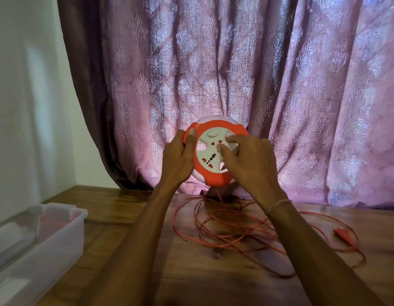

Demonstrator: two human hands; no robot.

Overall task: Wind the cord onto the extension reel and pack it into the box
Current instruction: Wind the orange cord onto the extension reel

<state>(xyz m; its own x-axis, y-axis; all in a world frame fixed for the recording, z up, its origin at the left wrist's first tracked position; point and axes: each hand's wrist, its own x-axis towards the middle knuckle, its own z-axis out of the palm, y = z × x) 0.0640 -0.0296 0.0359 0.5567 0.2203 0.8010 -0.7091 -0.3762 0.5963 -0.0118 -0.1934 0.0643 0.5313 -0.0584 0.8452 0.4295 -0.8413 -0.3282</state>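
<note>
Head view shows me holding the extension reel (213, 153) up off the bench (129, 208), face toward me, in front of the curtain (235, 62). My left hand (178, 160) is closed around the reel's left rim, thumb over the orange edge, fingers behind it out of sight. My right hand (251, 160) lies spread on the white socket face, fingertips (222, 149) pressing near its centre; it is not clenched on anything, more a flat, open-fingered press.

I judge this to be the winding step, at its very start. Nearly all of the cord (227, 226) lies loose in a tangled pile on the bench below and just beyond my wrists, one strand rising to the reel's underside. The plug (343, 234) rests on the bench well out to the right of my right forearm.

Next, I think, the right hand must turn the centre disc while the left keeps the housing steady. The loose loops cross each other, so they could snag or drag the plug along; feeding slowly seems wise.

The clear plastic box (65, 226) sits on the bench to the left of my left forearm, apart from both hands, ready for packing later.
</note>
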